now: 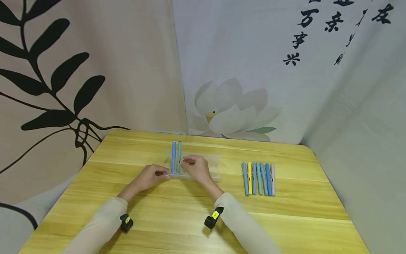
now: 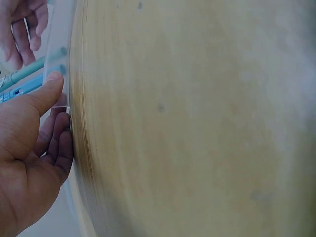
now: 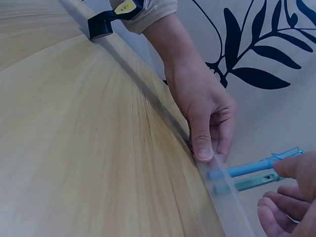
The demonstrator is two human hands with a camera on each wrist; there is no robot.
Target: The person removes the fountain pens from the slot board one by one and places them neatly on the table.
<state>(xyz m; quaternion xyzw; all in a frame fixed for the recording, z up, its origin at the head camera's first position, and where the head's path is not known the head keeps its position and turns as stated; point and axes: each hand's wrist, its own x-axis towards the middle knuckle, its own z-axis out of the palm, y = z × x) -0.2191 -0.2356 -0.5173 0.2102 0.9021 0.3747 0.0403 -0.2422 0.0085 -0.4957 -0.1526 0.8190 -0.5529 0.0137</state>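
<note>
A clear plastic holder (image 1: 213,165) lies on the table with a blue pen (image 1: 173,157) and a teal pen (image 1: 179,157) side by side at its left part. My left hand (image 1: 153,175) pinches the holder's front left corner. In the left wrist view the left thumb (image 2: 53,83) presses on the clear strip, other fingers curled behind it. Just right of the teal pen is my right hand (image 1: 197,167), its fingers loosely bent with nothing seen between them. In the right wrist view the right fingers (image 3: 284,210) lie close to both pens; whether they touch cannot be told.
To the right lies a row of several pens, among them a yellow pen (image 1: 250,178) and a pale pink pen (image 1: 273,180). The wooden table (image 1: 304,204) ends at a printed curtain (image 1: 146,70). Each wrist wears a small black camera (image 1: 211,219).
</note>
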